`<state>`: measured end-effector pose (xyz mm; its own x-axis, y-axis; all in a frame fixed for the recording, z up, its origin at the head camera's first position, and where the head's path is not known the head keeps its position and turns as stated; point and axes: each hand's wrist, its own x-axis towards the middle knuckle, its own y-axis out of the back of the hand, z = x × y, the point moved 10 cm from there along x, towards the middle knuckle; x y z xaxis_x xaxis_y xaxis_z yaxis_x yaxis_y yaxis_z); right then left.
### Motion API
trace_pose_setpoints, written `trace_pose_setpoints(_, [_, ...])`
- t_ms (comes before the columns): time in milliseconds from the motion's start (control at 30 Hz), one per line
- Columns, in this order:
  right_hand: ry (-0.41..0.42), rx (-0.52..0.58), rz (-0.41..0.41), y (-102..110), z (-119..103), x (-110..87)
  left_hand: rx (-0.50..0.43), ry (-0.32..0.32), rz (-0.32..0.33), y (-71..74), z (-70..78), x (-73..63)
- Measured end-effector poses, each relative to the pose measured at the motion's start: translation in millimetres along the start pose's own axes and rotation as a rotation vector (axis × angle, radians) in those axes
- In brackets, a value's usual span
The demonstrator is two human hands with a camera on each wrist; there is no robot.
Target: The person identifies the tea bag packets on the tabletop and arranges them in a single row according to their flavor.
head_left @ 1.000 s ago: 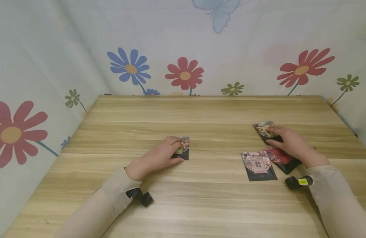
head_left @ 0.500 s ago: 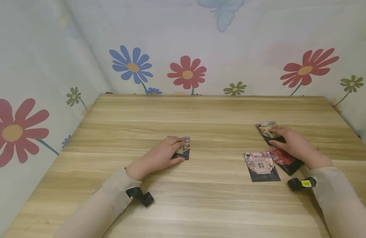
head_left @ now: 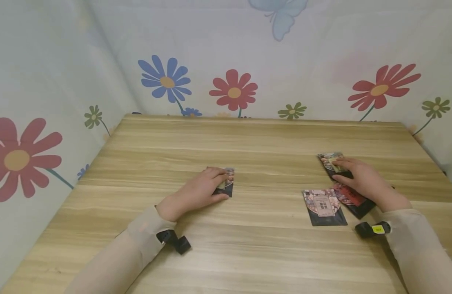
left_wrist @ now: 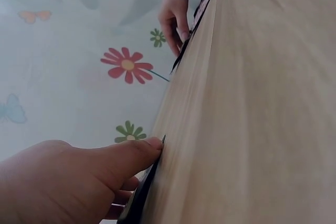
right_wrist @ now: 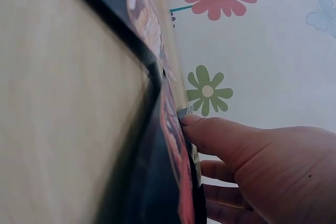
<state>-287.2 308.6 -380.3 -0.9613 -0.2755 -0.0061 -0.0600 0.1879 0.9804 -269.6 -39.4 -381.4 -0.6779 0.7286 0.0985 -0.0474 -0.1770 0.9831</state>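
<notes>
In the head view my left hand point(head_left: 196, 185) rests over a black floral sachet point(head_left: 229, 190) with a yellowish label, left of the table's middle. Its straight thumb lies along the sachet's near side, and the palm hides much of the print. My right hand point(head_left: 369, 183) touches another yellow-labelled sachet point(head_left: 330, 157) with extended fingers, thumb point(right_wrist: 197, 121) at that sachet's edge in the right wrist view. Partly beneath this hand lies a red-labelled sachet point(head_left: 354, 198). A pink-labelled sachet point(head_left: 323, 206) lies flat to its left, their edges meeting.
All the sachets lie on a wood-grain table point(head_left: 255, 245). A pale curtain point(head_left: 196, 32) printed with flowers and a butterfly hangs behind the table and along its left side. A black wrist camera point(head_left: 181, 245) hangs at the left cuff, another point(head_left: 364, 229) at the right.
The head view has shifted slightly, so the scene appears a little further right. Both hands stay on the same sachets, and the sachets keep their places on the table.
</notes>
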Motion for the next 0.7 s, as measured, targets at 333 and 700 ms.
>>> trace_pose_setpoints(333, [-0.01,-0.003,-0.005,-3,4,1.3,0.014,0.021,-0.019,3.5,-4.5,-1.6])
trace_pose_setpoints(700, [0.003,-0.003,0.023,0,-1,0.1,0.025,0.036,-0.015,5.7,-12.1,-4.8])
